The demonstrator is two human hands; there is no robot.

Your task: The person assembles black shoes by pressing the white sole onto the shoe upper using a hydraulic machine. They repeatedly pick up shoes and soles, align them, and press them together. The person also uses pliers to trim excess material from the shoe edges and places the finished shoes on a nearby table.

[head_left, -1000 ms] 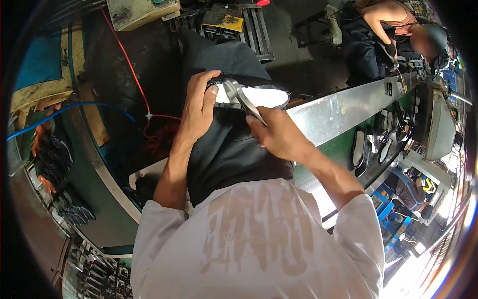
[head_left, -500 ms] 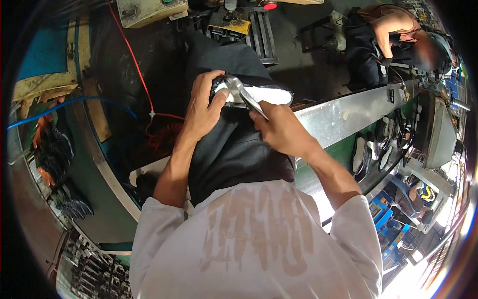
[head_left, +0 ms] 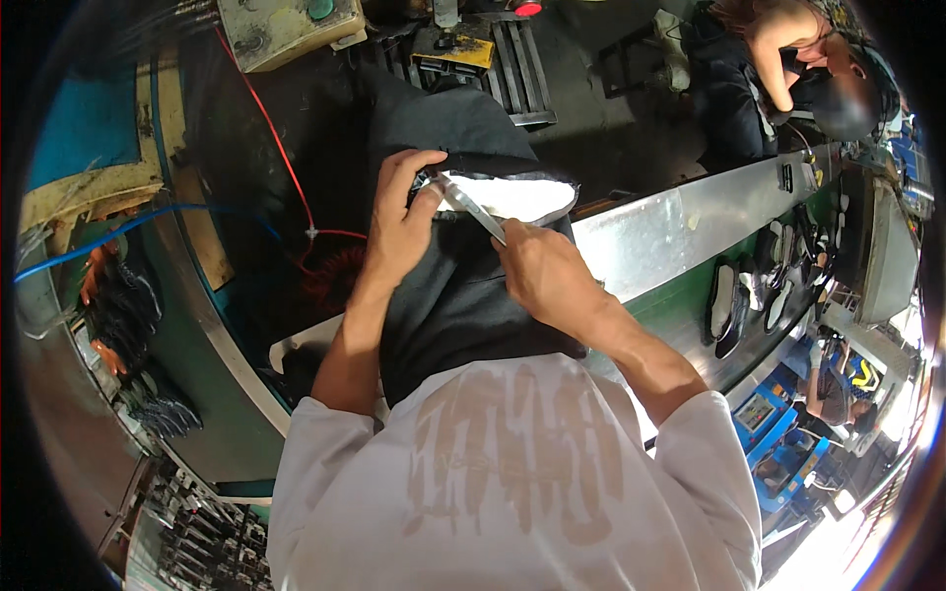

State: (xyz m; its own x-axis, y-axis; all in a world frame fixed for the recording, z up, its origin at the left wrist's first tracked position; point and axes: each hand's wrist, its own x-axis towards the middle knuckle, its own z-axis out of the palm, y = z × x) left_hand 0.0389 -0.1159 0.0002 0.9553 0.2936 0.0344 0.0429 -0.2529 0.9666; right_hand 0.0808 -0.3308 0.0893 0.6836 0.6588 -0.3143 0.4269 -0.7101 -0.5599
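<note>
Both of my hands meet over one shoe upper on my lap, above the black apron. My left hand curls its fingers over the near rim of the upper, thumb pressed under, so the pale lining faces up and stays taut. My right hand is closed around the handle of a slim metal blade, tip laid on that rim right by my left thumb; I judge the grip is low and tight to steady the tip against the edge. Beyond my knees a red cable runs across the dark floor. To my right, a steel bench edge carries a row of soles, and another person sits farther back.
</note>
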